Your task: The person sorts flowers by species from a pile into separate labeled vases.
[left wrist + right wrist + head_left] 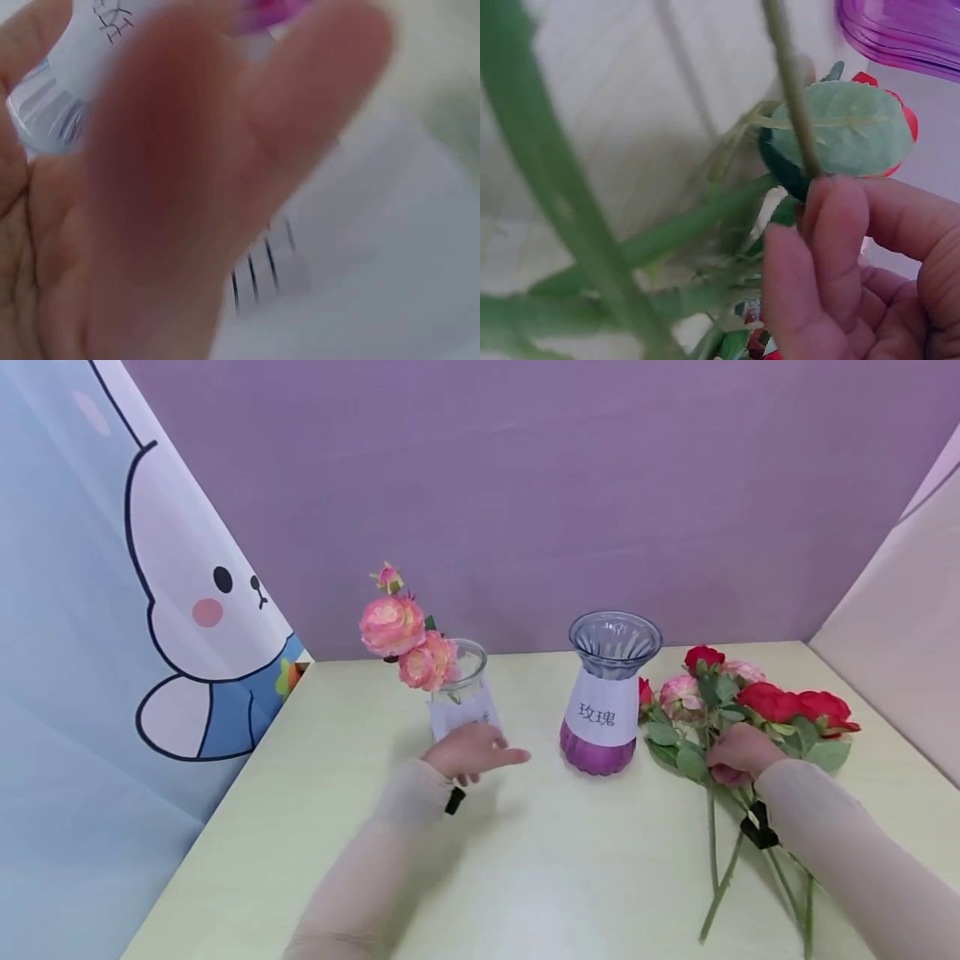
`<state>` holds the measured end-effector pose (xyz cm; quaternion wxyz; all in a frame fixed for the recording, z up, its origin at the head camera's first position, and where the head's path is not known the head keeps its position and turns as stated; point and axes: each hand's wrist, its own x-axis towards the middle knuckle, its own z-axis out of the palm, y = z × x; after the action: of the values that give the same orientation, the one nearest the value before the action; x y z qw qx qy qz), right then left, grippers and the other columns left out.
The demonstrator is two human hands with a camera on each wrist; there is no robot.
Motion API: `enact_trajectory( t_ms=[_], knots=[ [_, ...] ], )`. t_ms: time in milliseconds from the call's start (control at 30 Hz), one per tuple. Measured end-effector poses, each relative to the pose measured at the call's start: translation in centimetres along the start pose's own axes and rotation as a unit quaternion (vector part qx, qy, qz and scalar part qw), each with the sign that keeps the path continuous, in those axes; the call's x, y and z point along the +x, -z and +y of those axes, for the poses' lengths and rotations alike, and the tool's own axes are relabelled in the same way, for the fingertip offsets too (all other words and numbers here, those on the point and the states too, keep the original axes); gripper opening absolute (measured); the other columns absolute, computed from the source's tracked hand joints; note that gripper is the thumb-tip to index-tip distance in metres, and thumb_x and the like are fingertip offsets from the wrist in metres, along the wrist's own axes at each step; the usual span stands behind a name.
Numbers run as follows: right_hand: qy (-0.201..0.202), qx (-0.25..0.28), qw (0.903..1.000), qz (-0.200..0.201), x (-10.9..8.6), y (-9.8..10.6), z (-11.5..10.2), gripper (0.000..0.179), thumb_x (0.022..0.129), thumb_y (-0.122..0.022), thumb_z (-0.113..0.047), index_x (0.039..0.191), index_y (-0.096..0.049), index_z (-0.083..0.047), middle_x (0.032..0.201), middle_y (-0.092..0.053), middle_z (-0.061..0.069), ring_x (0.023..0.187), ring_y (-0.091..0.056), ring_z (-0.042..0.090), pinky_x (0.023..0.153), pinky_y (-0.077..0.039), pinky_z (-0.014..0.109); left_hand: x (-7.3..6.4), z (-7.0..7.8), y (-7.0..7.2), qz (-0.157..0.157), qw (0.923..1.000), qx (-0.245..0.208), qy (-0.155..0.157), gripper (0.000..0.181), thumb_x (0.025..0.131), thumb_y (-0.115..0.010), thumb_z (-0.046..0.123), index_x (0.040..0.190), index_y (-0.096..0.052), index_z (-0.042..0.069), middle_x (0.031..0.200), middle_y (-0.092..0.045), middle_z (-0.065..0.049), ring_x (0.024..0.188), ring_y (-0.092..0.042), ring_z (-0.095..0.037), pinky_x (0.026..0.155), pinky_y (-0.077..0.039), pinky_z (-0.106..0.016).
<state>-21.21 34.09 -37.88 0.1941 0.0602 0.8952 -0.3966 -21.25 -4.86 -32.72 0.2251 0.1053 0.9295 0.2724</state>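
My right hand is among a bunch of loose flowers at the right of the table. Its fingertips pinch a thin green flower stem, with a pale green leaf just beyond them in the right wrist view. Red flowers and pink flowers lie around that hand, their stems crossing toward the front. My left hand, fingers loosely extended and holding nothing, is in front of the labelled clear glass vase. Pink flowers on one stem stand in that vase, leaning left.
Between the hands stands a second vase, bluish at its flared rim and purple at its base, with a white label reading 玫瑰. A purple backdrop rises behind the pale table. A cartoon-printed cloth hangs at left.
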Motion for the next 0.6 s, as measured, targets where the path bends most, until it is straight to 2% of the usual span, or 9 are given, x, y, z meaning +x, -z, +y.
enact_trajectory(
  t_ms=[100, 200, 300, 367, 467, 600],
  knots=[
    [0.013, -0.007, 0.9999, 0.006, -0.2, 0.2, -0.2, 0.023, 0.085, -0.057, -0.003, 0.062, -0.057, -0.006, 0.057, -0.056, 0.001, 0.053, -0.053, 0.014, 0.053, -0.052, 0.031, 1.4, 1.8, -0.2, 0.013, 0.9996, -0.019, -0.014, 0.066, 0.087, -0.063, 0.054, 0.135, -0.053, 0.011, 0.11, -0.062, -0.008, 0.062, -0.054, -0.018, 0.052, -0.049, -0.029],
    [0.021, -0.014, 0.9995, 0.018, -0.2, 0.5, -0.4, 0.02, 0.087, -0.058, -0.005, 0.066, -0.06, -0.003, 0.057, -0.054, 0.0, 0.054, -0.051, 0.015, 0.054, -0.05, 0.031, 2.6, 3.7, 0.0, 0.062, 0.9959, -0.06, -0.03, 0.065, 0.085, -0.068, 0.049, 0.137, -0.051, 0.013, 0.116, -0.063, -0.01, 0.07, -0.056, -0.017, 0.054, -0.05, -0.029],
    [0.021, -0.014, 0.9993, 0.029, -0.3, 0.7, -0.6, 0.017, 0.088, -0.061, -0.008, 0.073, -0.064, -0.001, 0.059, -0.055, 0.0, 0.055, -0.051, 0.015, 0.054, -0.049, 0.03, 3.7, 5.2, 0.1, 0.111, 0.986, -0.118, -0.04, 0.062, 0.081, -0.074, 0.043, 0.133, -0.054, 0.015, 0.122, -0.063, -0.01, 0.092, -0.063, -0.02, 0.064, -0.054, -0.033],
    [0.021, -0.007, 0.9992, 0.033, -0.4, 0.8, -0.9, 0.016, 0.089, -0.062, -0.009, 0.077, -0.065, 0.001, 0.06, -0.056, 0.0, 0.056, -0.051, 0.015, 0.054, -0.05, 0.03, 4.3, 6.0, 0.0, 0.126, 0.9797, -0.149, -0.047, 0.062, 0.08, -0.076, 0.04, 0.133, -0.054, 0.016, 0.123, -0.063, -0.009, 0.102, -0.063, -0.024, 0.073, -0.055, -0.038],
    [0.021, 0.003, 0.9992, 0.034, -0.5, 0.7, -1.2, 0.016, 0.09, -0.062, -0.011, 0.082, -0.066, 0.003, 0.062, -0.057, 0.0, 0.058, -0.052, 0.015, 0.056, -0.051, 0.03, 5.5, 6.8, -0.5, 0.116, 0.9753, -0.178, -0.061, 0.064, 0.081, -0.076, 0.037, 0.136, -0.05, 0.015, 0.128, -0.06, -0.01, 0.114, -0.058, -0.026, 0.088, -0.052, -0.043],
    [0.013, 0.012, 0.9993, 0.034, -0.8, 0.5, -1.7, 0.02, 0.091, -0.062, -0.014, 0.091, -0.068, 0.004, 0.066, -0.06, 0.0, 0.063, -0.055, 0.016, 0.06, -0.053, 0.03, 6.9, 7.5, -1.4, 0.075, 0.9709, -0.214, -0.076, 0.074, 0.082, -0.076, 0.034, 0.143, -0.041, 0.013, 0.141, -0.049, -0.011, 0.128, -0.047, -0.026, 0.1, -0.044, -0.045]
  ],
)
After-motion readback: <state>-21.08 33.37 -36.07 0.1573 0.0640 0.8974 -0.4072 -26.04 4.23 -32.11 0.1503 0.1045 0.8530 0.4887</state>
